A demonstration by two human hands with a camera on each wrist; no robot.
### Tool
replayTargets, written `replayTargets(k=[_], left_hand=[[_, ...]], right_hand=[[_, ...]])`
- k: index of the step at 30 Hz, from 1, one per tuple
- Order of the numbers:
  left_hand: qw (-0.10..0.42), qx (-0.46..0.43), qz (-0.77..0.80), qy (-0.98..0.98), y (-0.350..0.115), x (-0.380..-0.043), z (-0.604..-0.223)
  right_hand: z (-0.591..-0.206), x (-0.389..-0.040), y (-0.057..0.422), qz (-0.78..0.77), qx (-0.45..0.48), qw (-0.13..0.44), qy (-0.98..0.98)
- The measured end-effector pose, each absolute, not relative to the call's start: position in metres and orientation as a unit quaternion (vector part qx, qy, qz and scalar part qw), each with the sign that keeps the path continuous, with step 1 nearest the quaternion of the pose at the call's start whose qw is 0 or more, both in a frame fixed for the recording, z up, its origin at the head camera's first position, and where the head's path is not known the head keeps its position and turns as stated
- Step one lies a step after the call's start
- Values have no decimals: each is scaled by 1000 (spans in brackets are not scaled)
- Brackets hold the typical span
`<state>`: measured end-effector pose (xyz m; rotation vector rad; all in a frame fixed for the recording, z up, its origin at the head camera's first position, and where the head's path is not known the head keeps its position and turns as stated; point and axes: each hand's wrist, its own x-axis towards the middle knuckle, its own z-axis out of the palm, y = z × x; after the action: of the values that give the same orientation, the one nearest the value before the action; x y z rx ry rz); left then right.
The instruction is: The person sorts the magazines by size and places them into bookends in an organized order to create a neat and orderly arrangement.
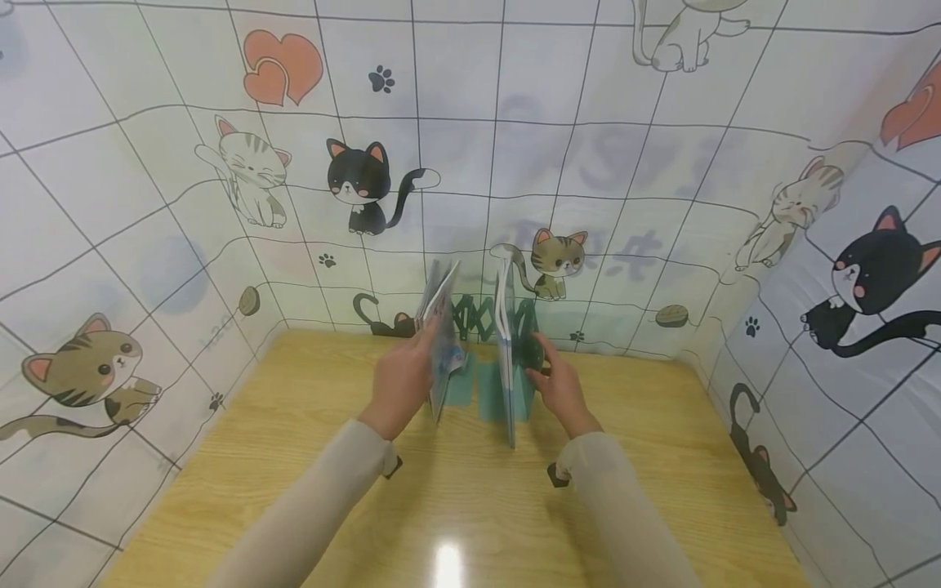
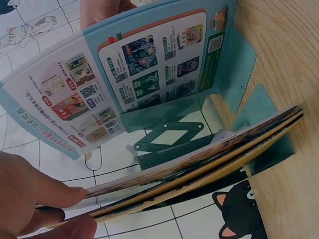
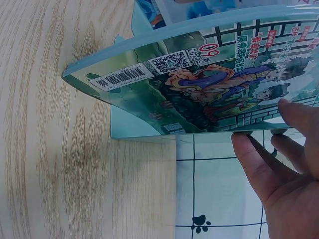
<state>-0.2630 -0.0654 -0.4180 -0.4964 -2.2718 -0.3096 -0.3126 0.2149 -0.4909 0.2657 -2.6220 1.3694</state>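
My left hand [image 1: 400,380] grips several thin magazines [image 2: 199,172] by their upper edges, thumb on one side and fingers on the other. They stand tilted at the left end of a green expandable book stand [image 2: 169,135], whose crossed links show between the two sides. More magazines [image 1: 504,343] stand upright at its right end; one has a barcode and an illustrated cover [image 3: 234,92]. My right hand [image 1: 562,392] is beside that end, fingers slightly bent and spread. One fingertip [image 3: 288,107] overlaps the cover, and others are right at the stand's far edge.
The stand and magazines are on a pale wood-grain table [image 1: 294,465], near its back. Behind and on both sides hangs a white gridded cloth [image 1: 470,163] with printed cats, hearts and paw marks. A flat teal base plate [image 3: 134,123] lies under the right-hand magazines.
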Motion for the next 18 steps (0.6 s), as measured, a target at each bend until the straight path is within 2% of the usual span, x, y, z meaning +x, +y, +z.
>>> replayTargets(k=[12, 18], left_hand=[[370, -176, -101, -907, -60, -276, -435], [380, -167, -93, -905, -58, -281, -440]], right_hand=[[-489, -312, 216, 460, 92, 90, -878], [-489, -312, 216, 458, 95, 93, -879]])
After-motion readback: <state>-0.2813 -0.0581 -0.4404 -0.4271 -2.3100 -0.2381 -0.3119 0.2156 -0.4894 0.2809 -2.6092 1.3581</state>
